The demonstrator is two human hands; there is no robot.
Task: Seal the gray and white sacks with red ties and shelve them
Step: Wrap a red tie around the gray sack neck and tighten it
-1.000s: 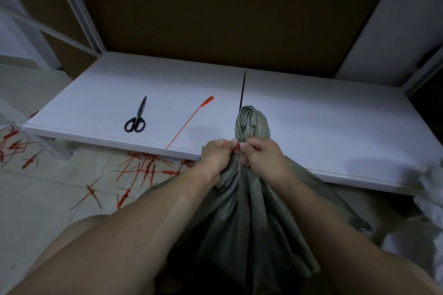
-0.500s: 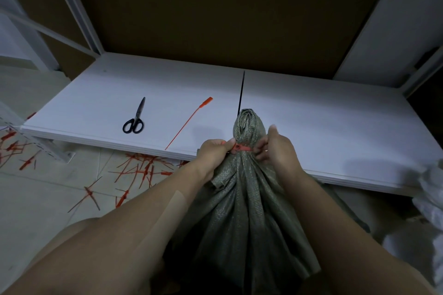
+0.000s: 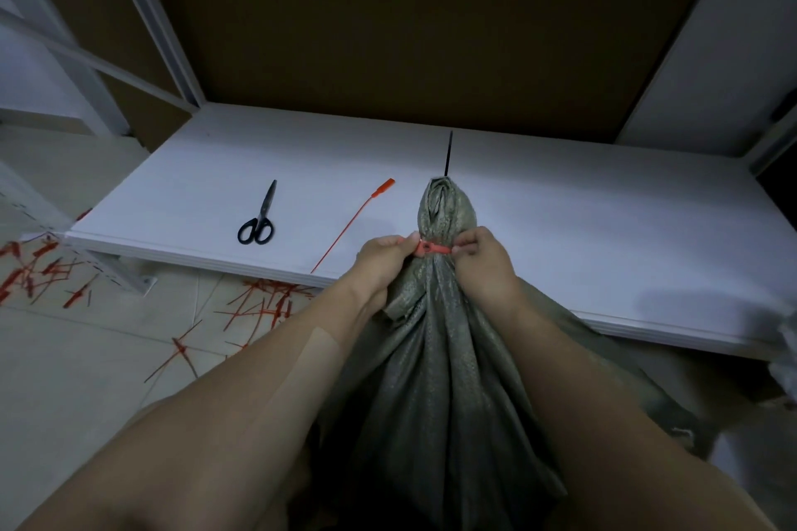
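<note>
Head view, looking down & fwd. Biggest thing: white shelf board (image 3: 560, 237), low, running across the frame w/ a dark brown back panel (image 3: 409, 34) behind it and white frame posts at both sides. Pale tiled floor (image 3: 77, 379) shows at left, below the board's front edge.

Gray sack (image 3: 444, 358) stands between the person's forearms, in front of the board, its body spreading wide toward the bottom of frame. Its mouth is bunched into a tight neck that rises above both hands and overlaps the board's front part in view. Can't tell if the neck touches the board.

Left hand (image 3: 384, 259) sits on the neck's left side, thumb & fingers pinching the left end of the red tie (image 3: 433, 249). Right hand (image 3: 487, 263) is on the right side, fingertips pinching the tie's other end. Hands are close, apart only by the neck's width. Tie wraps across the front of the neck, lock head toward the left hand.

White sack (image 3: 785, 341) partly visible at far right edge.

On the board, left of the sack: black scissors (image 3: 257, 216), blades shut, tips pointing to the back; spare tie (image 3: 353, 224) lying diagonal between scissors & sack. Thin black strip (image 3: 448, 153) lies just behind the neck.

Loose ties (image 3: 263, 306) scattered on the floor at left, red.
</note>
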